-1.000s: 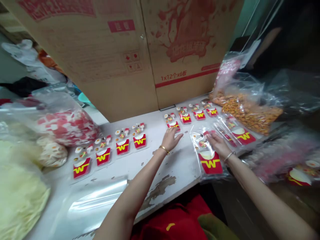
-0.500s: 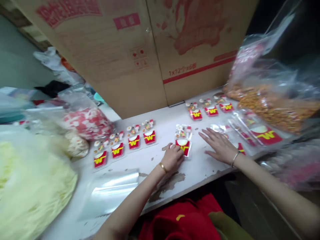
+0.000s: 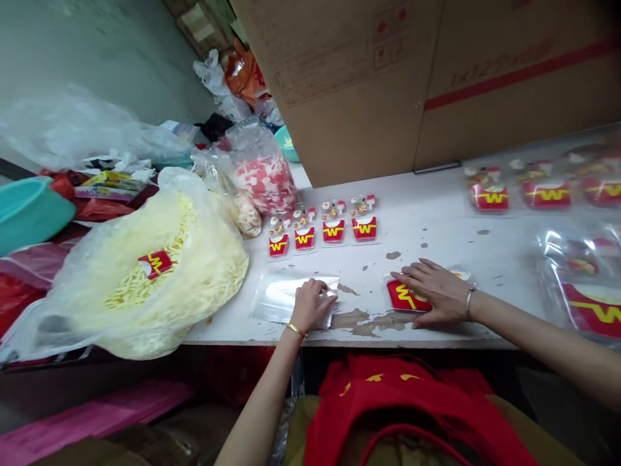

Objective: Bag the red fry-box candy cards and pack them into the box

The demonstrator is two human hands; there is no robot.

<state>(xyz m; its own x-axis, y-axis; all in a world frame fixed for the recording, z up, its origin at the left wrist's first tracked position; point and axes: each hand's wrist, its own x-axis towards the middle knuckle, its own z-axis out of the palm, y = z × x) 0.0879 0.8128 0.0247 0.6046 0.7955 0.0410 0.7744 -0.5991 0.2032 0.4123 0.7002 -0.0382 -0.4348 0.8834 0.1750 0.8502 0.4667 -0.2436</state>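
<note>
Half-curled at six o'clock, hold unclear, left hand [image 3: 310, 305] could slip on slick, clear, rectangular plastic film [image 3: 274, 298]; right hand [image 3: 439, 294] lies splayed.

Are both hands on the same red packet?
No, the right hand lies on a red packet, but the left hand is at the clear plastic.

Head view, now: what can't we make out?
- Head view: middle of the red-and-yellow packet, covered by the right hand.
- Head view: whether the left hand pinches the clear plastic or only touches it; its curled fingers hide the contact.
- Head view: far end of the front-right packet, cut off by the right edge.
- Head view: small print on the cardboard box, blurred; its top is cut off.
</note>
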